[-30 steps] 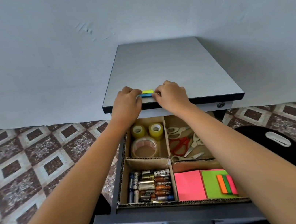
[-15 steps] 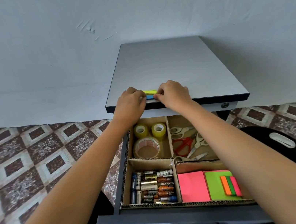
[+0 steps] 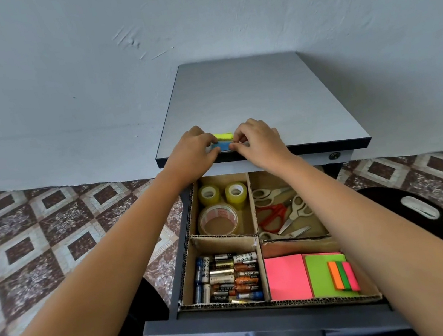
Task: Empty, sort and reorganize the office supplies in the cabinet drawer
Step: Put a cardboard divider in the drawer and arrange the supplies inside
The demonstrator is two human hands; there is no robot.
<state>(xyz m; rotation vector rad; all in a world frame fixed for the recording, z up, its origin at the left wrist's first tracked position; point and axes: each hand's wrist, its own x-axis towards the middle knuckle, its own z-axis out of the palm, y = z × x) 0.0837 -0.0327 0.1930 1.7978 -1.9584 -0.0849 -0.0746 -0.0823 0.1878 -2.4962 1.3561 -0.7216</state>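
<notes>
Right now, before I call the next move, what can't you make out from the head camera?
All head view:
1. The blue and yellow flags: the left hand and right hand pinch and cover the ends; count unclear.
2. The scissors: the right forearm hides that compartment's right side; number uncertain.
3. The batteries: most labels too small to read.
4. The drawer front: lower part cut off by the bottom edge.

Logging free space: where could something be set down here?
The grey cabinet top is bare from the left hand and right hand, pinching yellow and blue sticky tabs at its front edge, back to the wall. Cardboard drawer compartments are crowded, batteries tightest.
</notes>
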